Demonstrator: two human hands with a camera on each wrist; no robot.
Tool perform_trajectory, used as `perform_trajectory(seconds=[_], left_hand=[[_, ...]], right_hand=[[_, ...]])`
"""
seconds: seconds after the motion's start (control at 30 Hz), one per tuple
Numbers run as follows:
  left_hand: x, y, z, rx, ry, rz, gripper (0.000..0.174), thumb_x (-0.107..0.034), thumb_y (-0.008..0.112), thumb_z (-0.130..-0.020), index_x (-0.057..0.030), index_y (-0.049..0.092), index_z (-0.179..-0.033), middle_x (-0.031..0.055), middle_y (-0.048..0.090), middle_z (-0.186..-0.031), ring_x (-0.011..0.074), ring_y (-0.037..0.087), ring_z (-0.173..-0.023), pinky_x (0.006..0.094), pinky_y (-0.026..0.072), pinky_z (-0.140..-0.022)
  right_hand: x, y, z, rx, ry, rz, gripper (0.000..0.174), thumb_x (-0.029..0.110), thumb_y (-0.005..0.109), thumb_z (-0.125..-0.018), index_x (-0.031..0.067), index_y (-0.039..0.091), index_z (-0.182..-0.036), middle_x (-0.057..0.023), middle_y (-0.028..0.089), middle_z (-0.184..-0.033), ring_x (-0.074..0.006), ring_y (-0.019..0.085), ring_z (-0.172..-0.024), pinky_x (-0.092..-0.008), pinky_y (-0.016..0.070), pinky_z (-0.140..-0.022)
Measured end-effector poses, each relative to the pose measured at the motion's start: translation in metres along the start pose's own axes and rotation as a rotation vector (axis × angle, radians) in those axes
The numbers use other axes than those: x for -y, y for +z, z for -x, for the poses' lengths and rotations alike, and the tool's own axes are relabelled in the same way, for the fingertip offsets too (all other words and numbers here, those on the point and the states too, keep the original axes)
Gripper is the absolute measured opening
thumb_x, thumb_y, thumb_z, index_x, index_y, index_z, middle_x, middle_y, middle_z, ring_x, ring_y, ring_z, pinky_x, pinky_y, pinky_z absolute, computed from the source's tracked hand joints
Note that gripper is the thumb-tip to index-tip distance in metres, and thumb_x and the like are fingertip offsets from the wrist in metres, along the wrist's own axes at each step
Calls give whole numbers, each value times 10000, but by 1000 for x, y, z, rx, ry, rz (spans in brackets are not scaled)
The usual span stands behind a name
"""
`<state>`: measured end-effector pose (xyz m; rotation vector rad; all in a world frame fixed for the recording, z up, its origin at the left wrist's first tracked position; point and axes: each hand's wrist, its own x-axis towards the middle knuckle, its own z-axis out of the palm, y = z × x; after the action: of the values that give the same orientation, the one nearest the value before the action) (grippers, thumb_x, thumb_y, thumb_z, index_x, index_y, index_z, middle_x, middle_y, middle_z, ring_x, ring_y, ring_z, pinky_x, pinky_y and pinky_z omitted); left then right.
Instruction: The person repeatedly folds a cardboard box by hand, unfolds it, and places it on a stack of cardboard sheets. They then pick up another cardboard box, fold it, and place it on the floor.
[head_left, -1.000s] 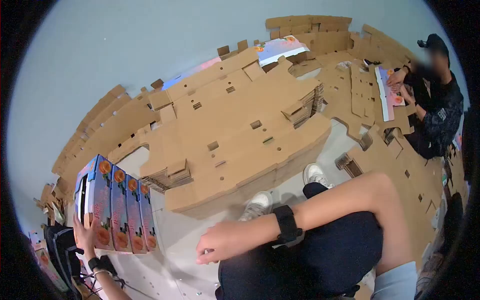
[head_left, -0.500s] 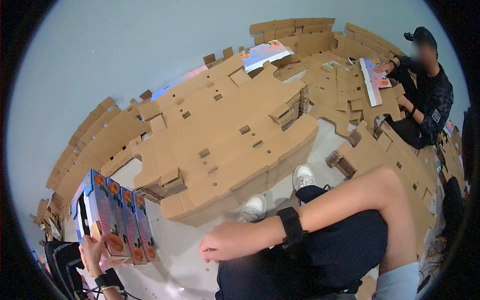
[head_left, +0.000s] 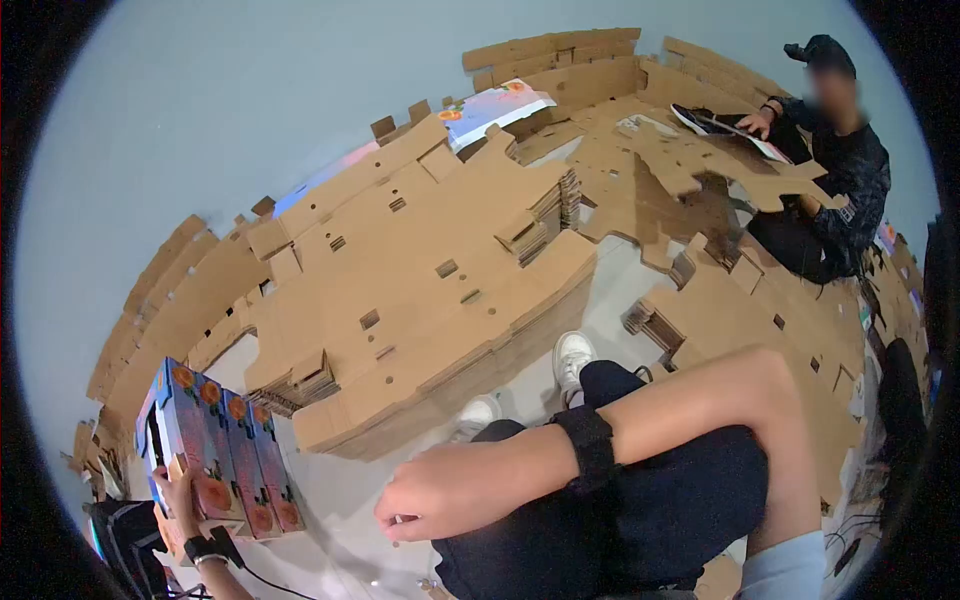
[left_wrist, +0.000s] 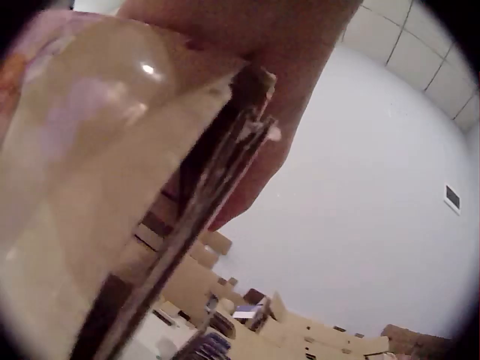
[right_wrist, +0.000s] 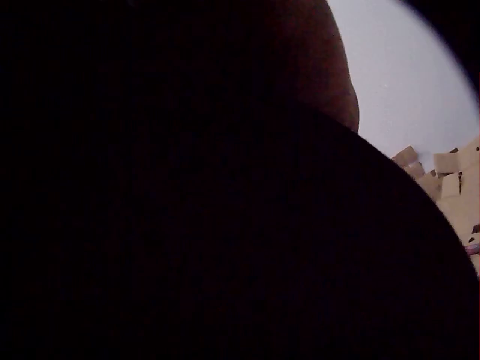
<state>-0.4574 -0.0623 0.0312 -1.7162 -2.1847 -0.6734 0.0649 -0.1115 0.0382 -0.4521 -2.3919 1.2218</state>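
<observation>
The left hand (head_left: 185,498) is gripping a bundle of flat blue cartons (head_left: 215,440) printed with orange fruit, at about 8 o'clock in the head view. The bundle is standing on edge, tilted a little. Its lower near corner is sitting in the hand, and the rest is rising toward 12 o'clock above the grip. The fingers are curling round that bottom edge. In the left wrist view the fingers (left_wrist: 300,90) are lying behind the layered carton edge (left_wrist: 217,172), which is running from 7 to 1 o'clock.

The right hand (head_left: 440,490) is resting on a dark trouser leg (head_left: 620,530) near 6 o'clock, fingers loosely bent and holding nothing. It is lying well apart from the bundle, at its 3 o'clock. A black wrist strap (head_left: 590,445) is circling that forearm. The right wrist view is almost wholly dark.

A tall stack of brown die-cut cardboard sheets (head_left: 420,290) is filling the centre, and white shoes (head_left: 573,355) are showing just beside it. Another seated person in dark clothes (head_left: 835,170) is handling cardboard at 2 o'clock.
</observation>
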Motion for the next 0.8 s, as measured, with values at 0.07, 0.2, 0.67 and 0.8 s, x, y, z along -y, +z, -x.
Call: perform_trajectory(seconds=[0.07, 0.2, 0.67, 0.8], left_hand=[[-9, 1, 8, -40, -4, 97, 541, -255, 743, -710, -21, 457, -1105, 140, 548, -946, 205, 553, -901, 364, 446, -790], [-55, 7, 19, -85, 39, 253, 658, -191, 785, -678, -35, 429, -1210, 127, 573, -1042, 218, 571, -992, 357, 454, -857], [-330, 72, 14, 721, 929, 518, 753, -199, 810, -609, -73, 464, -1266, 155, 509, -1213, 326, 507, -1141, 406, 404, -978], [-357, 74, 56, 640, 1090, 65, 689, -266, 817, -599, -86, 496, -1181, 182, 476, -1271, 371, 429, -1240, 441, 364, -1000]], right_hand=[[-2, -3, 6, 13, -20, -18, 247, 266, 499, -926, 54, 624, -905, -158, 643, -802, -364, 614, -775, -448, 483, -688], [17, -2, 10, -18, -109, 2, 259, 291, 487, -939, 59, 599, -966, -142, 633, -857, -341, 610, -833, -434, 476, -743], [6, -3, 22, -113, -369, 112, 311, 244, 518, -939, 17, 516, -1150, -116, 515, -1128, -263, 529, -1062, -399, 403, -894], [0, -9, 25, 20, -222, 111, 274, 222, 557, -909, 38, 533, -1111, -110, 518, -1076, -263, 545, -1029, -400, 409, -870]])
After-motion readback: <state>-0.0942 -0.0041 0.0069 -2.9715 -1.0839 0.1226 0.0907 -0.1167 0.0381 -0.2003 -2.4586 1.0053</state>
